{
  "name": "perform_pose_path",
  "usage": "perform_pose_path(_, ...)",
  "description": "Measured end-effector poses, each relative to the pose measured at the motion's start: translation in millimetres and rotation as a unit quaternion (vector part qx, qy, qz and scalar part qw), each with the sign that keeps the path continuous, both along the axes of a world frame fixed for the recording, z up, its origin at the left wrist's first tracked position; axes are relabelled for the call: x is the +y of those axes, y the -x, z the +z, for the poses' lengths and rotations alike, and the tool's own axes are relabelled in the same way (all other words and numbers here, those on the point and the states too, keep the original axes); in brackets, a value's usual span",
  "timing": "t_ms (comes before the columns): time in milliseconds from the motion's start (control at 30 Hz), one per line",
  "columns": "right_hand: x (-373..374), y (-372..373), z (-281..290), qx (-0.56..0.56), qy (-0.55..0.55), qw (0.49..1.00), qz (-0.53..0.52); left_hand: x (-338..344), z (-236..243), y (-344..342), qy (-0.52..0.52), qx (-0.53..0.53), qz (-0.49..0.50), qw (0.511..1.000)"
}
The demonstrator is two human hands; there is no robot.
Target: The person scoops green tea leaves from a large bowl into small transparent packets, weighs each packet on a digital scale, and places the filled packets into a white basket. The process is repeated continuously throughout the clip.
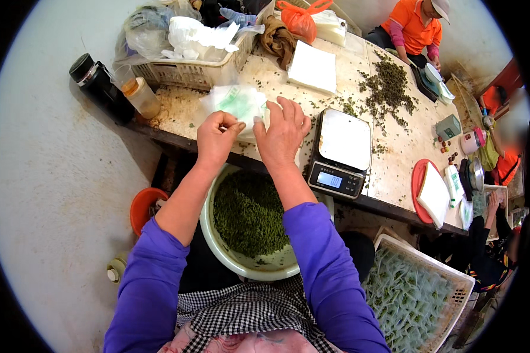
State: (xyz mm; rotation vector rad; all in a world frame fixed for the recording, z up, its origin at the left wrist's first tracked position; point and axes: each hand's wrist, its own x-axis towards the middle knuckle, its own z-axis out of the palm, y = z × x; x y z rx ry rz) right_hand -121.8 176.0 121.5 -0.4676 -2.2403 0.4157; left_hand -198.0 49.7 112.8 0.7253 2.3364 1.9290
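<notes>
Clear plastic bags with green print (237, 105) lie at the table's near edge, under and between my hands. My left hand (215, 138) is closed in a pinch at the near side of the bags, seemingly on a bag's edge; the fingertips hide the exact grip. My right hand (281, 134) is at their right side, fingers apart and thumb toward the left hand. Below my forearms a pale round basin (259, 274) holds a heap of small dark green leafy bits (247, 215). Right of my right hand stands a digital scale (344, 141) with a bare metal plate.
A black flask (100, 88) and an orange-capped bottle (141, 97) stand left, near a crate (182, 73) heaped with plastic bags. Dark green bits (391, 88) are scattered across the table. Right of me, a crate (462, 282) holds several filled bags. Co-workers (415, 29) sit farther right.
</notes>
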Motion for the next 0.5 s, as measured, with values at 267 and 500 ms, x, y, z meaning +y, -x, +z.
perform_pose_path(267,-26,-68,-9,0.098,0.364,0.924,0.065,-7,8,-103,0.0,0.321,-0.009,0.947)
perform_pose_path(500,-38,-185,-86,-0.131,0.392,0.909,0.048,-73,-7,-169,0.233,0.467,-0.237,0.82)
